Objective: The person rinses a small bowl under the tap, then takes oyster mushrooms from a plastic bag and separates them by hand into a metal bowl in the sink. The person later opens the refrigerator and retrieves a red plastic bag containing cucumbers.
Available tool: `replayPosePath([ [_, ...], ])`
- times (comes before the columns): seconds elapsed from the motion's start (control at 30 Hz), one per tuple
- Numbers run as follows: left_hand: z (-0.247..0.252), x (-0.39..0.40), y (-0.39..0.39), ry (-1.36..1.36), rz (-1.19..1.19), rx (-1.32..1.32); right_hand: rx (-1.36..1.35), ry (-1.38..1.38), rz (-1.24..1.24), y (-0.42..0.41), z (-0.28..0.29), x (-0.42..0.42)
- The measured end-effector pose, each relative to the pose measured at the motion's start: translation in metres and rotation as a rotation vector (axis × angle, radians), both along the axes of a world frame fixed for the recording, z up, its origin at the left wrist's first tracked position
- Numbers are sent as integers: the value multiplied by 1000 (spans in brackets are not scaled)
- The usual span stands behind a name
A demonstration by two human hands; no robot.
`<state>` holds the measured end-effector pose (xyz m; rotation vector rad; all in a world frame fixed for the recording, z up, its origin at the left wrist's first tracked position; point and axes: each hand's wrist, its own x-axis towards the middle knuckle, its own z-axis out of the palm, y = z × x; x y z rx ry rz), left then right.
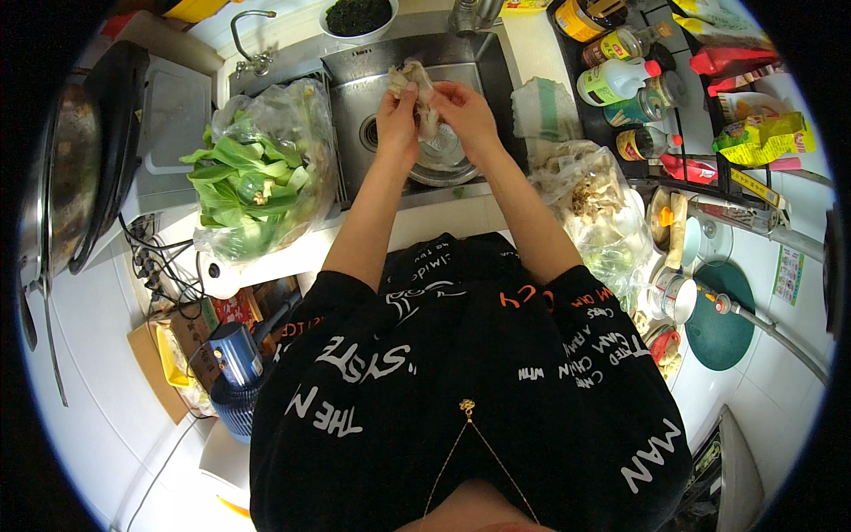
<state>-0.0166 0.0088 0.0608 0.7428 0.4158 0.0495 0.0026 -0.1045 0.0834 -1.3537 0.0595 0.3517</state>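
Over the steel sink point(356, 76), my left hand point(397, 130) and my right hand point(467, 120) hold a limp, pale beige clump point(413, 74) between their fingers. It resembles oyster mushroom, though its exact kind is unclear. Below it, a round metal basin point(447, 178) stands in the sink, partly hidden by my hands and forearms. Something clear and shiny shows inside it. The drain point(369, 131) is visible left of my left hand.
Left of the sink lies a plastic bag of leafy greens point(243, 159) with a round green squash. On the right are a plastic bag of beige mushrooms point(595, 183), a striped cloth point(545, 110) and a rack holding a white bottle point(615, 81). A bowl of dark greens point(359, 16) stands behind.
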Motion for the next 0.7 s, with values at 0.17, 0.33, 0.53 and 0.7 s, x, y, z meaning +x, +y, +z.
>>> replayPosePath([
  [0.17, 1, -1, 3, -71, 18, -3, -67, -54, 105, -6, -7, 3],
  [0.33, 3, -1, -5, 18, 63, -215, 116, 57, -51, 1, -8, -1],
  [0.53, 2, -11, 1, 49, -230, 259, 118, -15, -167, -2, -4, 8],
  [0.7, 1, -12, 1, 59, -176, 12, 172, 47, -166, -3, -7, 6],
])
